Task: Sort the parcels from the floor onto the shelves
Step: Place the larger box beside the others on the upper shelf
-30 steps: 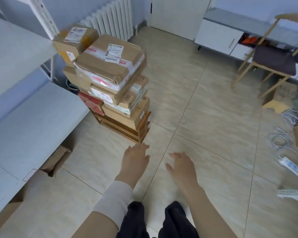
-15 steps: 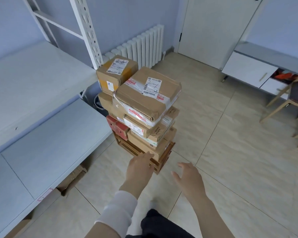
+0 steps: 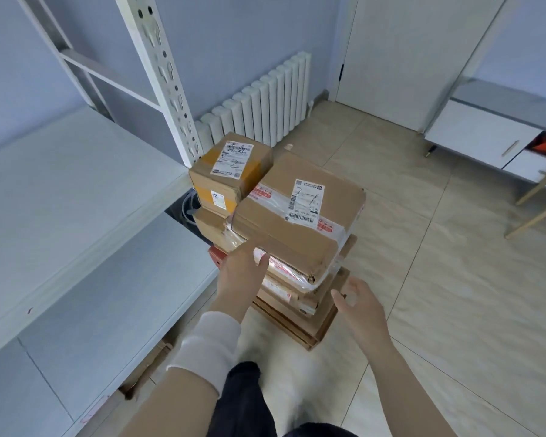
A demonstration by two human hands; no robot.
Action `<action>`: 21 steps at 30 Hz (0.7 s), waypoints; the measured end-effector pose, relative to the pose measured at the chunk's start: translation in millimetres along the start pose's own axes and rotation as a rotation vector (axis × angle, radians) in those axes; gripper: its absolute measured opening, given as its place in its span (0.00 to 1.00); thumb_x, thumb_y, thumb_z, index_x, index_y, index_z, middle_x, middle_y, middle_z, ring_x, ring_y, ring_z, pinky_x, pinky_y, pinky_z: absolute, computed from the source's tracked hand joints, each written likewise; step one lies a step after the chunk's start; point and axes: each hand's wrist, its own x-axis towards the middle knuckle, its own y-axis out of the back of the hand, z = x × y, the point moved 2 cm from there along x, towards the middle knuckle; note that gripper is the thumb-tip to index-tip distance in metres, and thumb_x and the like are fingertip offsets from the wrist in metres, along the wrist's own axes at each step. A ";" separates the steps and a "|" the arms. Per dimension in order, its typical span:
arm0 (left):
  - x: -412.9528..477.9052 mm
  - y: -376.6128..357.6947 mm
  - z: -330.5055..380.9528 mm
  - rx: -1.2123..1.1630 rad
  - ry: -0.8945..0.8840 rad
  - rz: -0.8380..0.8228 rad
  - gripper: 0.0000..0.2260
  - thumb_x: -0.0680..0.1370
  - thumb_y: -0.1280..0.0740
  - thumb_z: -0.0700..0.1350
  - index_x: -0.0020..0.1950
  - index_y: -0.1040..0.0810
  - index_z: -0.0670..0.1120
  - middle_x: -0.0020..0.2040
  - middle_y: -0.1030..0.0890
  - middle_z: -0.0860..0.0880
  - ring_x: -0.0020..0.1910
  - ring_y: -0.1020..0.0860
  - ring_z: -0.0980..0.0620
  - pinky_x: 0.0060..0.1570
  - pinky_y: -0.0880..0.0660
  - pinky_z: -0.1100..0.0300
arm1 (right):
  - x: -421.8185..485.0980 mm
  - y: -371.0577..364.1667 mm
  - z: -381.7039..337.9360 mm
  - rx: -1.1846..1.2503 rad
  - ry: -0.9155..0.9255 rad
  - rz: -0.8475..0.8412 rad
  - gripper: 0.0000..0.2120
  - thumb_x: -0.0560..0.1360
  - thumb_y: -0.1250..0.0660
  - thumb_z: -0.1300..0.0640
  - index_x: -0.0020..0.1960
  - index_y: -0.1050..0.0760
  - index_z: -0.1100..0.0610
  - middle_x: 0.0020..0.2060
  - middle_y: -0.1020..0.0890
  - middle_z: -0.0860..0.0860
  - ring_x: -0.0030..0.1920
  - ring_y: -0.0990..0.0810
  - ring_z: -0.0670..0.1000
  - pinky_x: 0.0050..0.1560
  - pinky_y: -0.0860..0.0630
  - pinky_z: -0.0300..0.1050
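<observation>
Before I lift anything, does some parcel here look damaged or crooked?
Yes. The big top parcel lies askew on the stack and overhangs it at the near right. Its near right corner is crushed and torn, and the clear tape there bulges loose.

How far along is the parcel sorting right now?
Done: nothing that shows. No parcel sits on the shelves in view, and the stack stands on the floor. In hand: the left hand touches the near edge of the large top parcel, and the right hand hovers open beside the stack. Left: that parcel, the small parcel next to it and everything beneath.
</observation>
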 end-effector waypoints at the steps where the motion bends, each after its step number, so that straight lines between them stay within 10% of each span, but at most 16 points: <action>1: 15.7 7.2 -3.2 -0.003 0.006 0.017 0.16 0.79 0.39 0.50 0.67 0.30 0.53 0.59 0.21 0.49 0.47 0.20 0.51 0.49 0.25 0.60 | 8.3 -4.4 -5.3 0.050 -0.029 0.029 0.24 0.77 0.36 0.52 0.71 0.36 0.55 0.67 0.28 0.50 0.68 0.31 0.50 0.60 0.35 0.41; 10: 122.2 31.3 -46.1 -0.079 0.085 -0.141 0.25 0.77 0.39 0.58 0.71 0.37 0.49 0.67 0.27 0.48 0.63 0.27 0.43 0.64 0.32 0.42 | 62.3 -49.5 -34.0 0.436 -0.368 0.252 0.34 0.76 0.36 0.48 0.76 0.48 0.56 0.73 0.38 0.56 0.72 0.36 0.55 0.68 0.37 0.50; 21: 157.3 10.4 -64.2 -0.443 0.124 -0.414 0.19 0.78 0.38 0.53 0.67 0.30 0.48 0.59 0.24 0.52 0.63 0.27 0.50 0.61 0.31 0.57 | 82.7 -79.2 -27.0 0.626 -0.498 0.254 0.33 0.77 0.38 0.46 0.77 0.49 0.50 0.69 0.32 0.53 0.66 0.29 0.54 0.62 0.32 0.48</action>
